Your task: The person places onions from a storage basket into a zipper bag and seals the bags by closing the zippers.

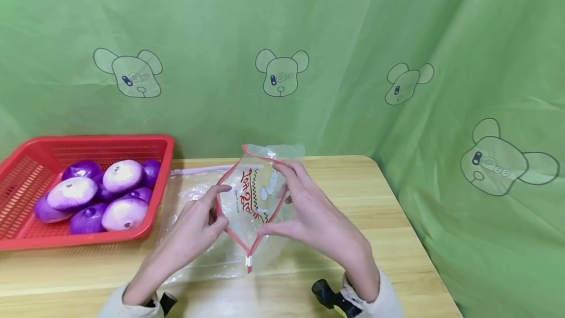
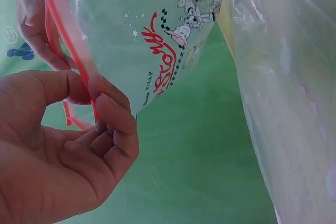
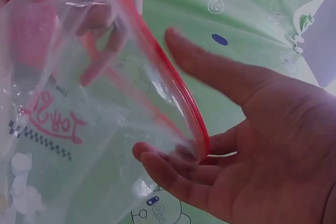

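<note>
A clear zip bag [image 1: 236, 200] with red edging and red printed lettering stands with its mouth spread wide between the hands. My left hand [image 1: 196, 222] pinches the red edge [image 2: 73, 40] on the left side between thumb and fingers. On the opposite side, my right hand [image 1: 315, 215] touches the edge with spread fingers. Its thumb [image 3: 210, 66] is straight and apart from the rim in the right wrist view, while its other fingers lie at the red strip. A white slider [image 1: 248, 261] sits at the bag's near corner.
Another clear bag [image 1: 190, 183] with a pale lilac strip lies flat on the wooden table [image 1: 371, 195], partly under the left hand. To the left, a red plastic basket [image 1: 164, 180] holds several round purple-and-white onions [image 1: 122, 176]. Green cloth [image 1: 212, 28] hangs behind and at right.
</note>
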A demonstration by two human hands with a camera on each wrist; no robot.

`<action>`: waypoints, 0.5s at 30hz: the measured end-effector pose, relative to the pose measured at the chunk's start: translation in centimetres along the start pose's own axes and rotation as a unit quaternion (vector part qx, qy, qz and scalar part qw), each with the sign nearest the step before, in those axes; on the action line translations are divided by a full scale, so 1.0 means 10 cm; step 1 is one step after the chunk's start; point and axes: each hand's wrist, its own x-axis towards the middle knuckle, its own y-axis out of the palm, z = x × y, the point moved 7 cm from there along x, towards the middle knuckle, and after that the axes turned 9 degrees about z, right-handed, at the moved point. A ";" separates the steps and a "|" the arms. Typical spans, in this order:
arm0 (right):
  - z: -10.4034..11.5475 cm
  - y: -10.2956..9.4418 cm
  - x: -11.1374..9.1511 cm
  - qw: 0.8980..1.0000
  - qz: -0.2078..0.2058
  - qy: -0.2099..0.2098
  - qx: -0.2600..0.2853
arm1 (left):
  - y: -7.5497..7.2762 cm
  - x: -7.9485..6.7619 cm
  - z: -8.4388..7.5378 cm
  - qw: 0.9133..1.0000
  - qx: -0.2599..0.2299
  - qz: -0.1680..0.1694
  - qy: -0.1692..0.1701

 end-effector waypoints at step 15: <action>0.08 0.12 0.05 1.000 0.015 0.007 0.014 | 0.04 0.03 0.03 1.000 -0.005 0.010 0.014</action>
